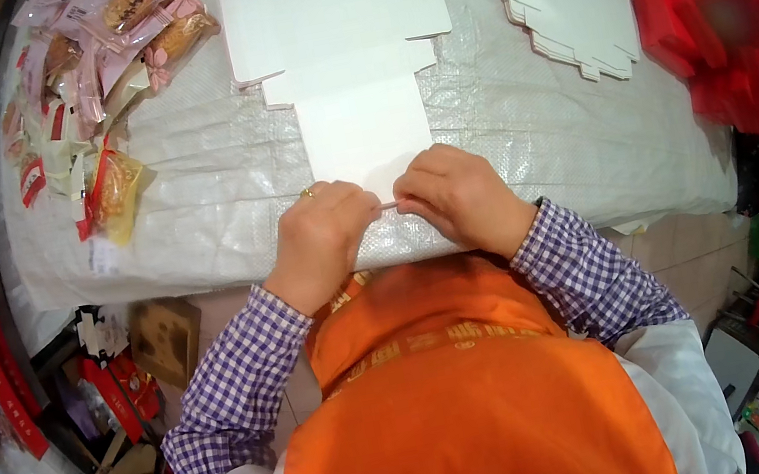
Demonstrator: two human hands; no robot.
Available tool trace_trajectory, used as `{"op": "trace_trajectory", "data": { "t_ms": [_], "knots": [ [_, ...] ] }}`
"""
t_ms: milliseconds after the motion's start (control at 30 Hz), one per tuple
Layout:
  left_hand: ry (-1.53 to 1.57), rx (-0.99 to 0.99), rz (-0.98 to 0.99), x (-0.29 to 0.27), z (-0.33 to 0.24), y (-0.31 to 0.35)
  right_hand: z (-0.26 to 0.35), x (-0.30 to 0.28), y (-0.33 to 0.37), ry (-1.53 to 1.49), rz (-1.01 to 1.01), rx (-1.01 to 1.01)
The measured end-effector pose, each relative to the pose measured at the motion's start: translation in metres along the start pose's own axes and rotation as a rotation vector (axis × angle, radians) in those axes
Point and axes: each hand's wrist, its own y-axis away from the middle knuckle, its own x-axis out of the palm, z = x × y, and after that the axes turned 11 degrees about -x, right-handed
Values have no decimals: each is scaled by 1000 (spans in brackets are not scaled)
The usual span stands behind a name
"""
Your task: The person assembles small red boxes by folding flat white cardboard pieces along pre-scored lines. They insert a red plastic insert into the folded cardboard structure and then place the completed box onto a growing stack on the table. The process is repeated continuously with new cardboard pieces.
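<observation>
The work surface (195,168) spreads wide before me, covered w/ a wrinkled whitish woven sheet. My orange apron (465,435) fills the near middle, over a pale top. Straight ahead, mid-surface, the white card blank (348,60) lies opened out: wider flapped part on the far side, narrower panel running twd me, its near end close to the sheet's near edge. Far R is a pile of red pieces (716,15), too blurry to ID exactly. Btwn it & my blank lies a stack of white blanks (562,2), flat, edges a bit staggered. Far L, wrapped pastries (90,90) lie in a loose heap, w/ a yellow-&-red packet (121,196) at its near end. My checked sleeves (236,374), purple & white, come in from near L & near R. L hand (323,232) & R hand (457,188) are side by side w/ a small gap, backs up, fingers curled, both pinching the blank's near end; btwn them its edge shows as a thin dark line. Exact thumb placement: hidden, can't tell. Smallest is a gold-coloured ring (307,192) on my L hand.
</observation>
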Motion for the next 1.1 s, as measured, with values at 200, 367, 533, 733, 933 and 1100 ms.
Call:
{"op": "trace_trajectory", "data": {
  "t_ms": [200,367,533,733,933,1100],
  "knots": [
    [58,-123,115,-13,-1,-9,-2,-14,-8,-92,113,104],
    [90,-163,161,-15,-1,-13,-2,-13,-3,-46,33,99],
    [102,-174,183,-18,0,-15,-9,-15,-12,-92,83,180],
    [44,-263,82,-24,2,-9,-11,-17,-22,-134,105,255],
    [99,-441,261,-37,2,-24,-17,-17,-24,-150,129,263],
    [81,-474,354,-39,8,-41,-13,-24,-35,-183,167,381]
  ]
}}
